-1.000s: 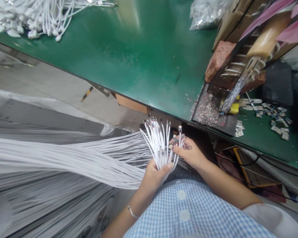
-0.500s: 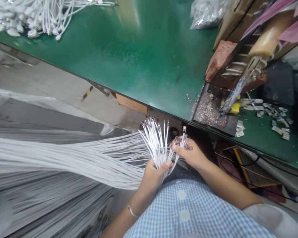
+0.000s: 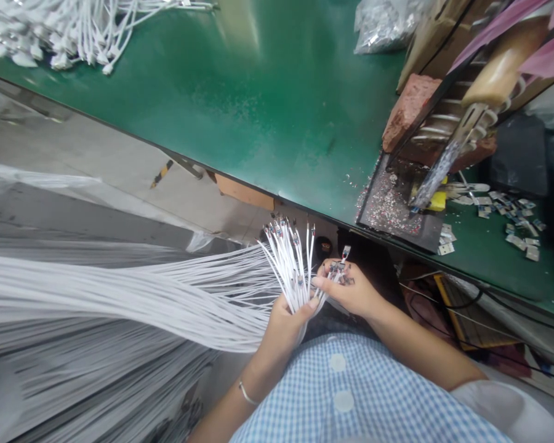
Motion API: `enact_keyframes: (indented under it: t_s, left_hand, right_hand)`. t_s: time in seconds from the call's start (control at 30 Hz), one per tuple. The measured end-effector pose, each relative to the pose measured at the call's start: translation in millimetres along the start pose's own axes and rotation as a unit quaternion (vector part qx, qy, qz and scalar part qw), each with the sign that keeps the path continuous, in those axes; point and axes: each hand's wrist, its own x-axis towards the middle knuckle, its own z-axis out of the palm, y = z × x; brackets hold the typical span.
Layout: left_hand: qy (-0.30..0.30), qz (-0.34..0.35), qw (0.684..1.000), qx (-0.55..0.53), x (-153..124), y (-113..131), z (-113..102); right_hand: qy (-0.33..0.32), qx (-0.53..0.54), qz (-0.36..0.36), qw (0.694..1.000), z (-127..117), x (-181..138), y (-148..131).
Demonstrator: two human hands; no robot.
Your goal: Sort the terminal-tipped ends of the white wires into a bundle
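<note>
Near the lower centre of the frame, the left hand [image 3: 284, 323] is closed around a bundle of white cables [image 3: 290, 271], its thumb pressed across them, the cut ends with bared wires fanning upward. Just to its right in the frame, the right hand [image 3: 357, 298] has its thumb and fingers pinched around a smaller group of the cables, tipped with metal USB-style plugs [image 3: 339, 269]; one plug stands above the rest. The long cable lengths [image 3: 120, 295] sweep away to the left edge. A bracelet [image 3: 246, 394] circles the left wrist, and a blue checked garment [image 3: 323, 387] fills the bottom centre. Across the top runs a green workbench [image 3: 277, 111], with a pile of white cables [image 3: 69, 31] at upper left and a plastic bag [image 3: 383, 27] of shiny pieces at upper right. At right, a wooden-handled soldering iron [image 3: 436, 175] slants down over a dark, debris-strewn tray [image 3: 431, 237], near a red brick [image 3: 409, 111], a yellow block [image 3: 437, 201] and scattered loose plugs [image 3: 517, 243].
</note>
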Motion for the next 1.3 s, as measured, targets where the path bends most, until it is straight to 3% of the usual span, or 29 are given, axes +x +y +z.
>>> enact_keyframes:
  t_s: [0.17, 0.33, 0.43, 0.53, 0.63, 0.73, 1.03, 1.3]
  left_hand:
    - [0.017, -0.002, 1.000, -0.020, 1, 2, 1]
    - [-0.006, 0.013, 1.000, -0.025, 2, -1, -5]
    - [-0.041, 0.021, 0.997, -0.059, 3, 4, -5]
    - [-0.112, -0.014, 0.982, -0.152, 3, 13, -5]
    - [-0.166, -0.039, 0.961, -0.217, 1, 20, -5]
    - [-0.181, -0.033, 0.955, -0.232, 0, 21, -4]
    - [-0.183, -0.023, 0.961, -0.205, 0, 20, -2]
    - [-0.158, -0.007, 0.968, -0.195, 0, 16, -3]
  right_hand:
    - [0.043, -0.040, -0.023, 0.998, -4, 2, -3]
    - [0.120, -0.095, -0.024, 0.988, -14, 7, 0]
    - [0.143, -0.180, -0.018, 0.973, -20, 8, 4]
    - [0.136, -0.261, -0.028, 0.955, -24, 6, 9]
    - [0.140, -0.291, -0.054, 0.945, -23, 3, 12]
    - [0.153, -0.298, -0.069, 0.940, -20, 0, 9]
    - [0.030, -0.197, -0.113, 0.973, -10, -5, -7]
    - [-0.019, -0.157, -0.095, 0.983, -3, -10, -9]
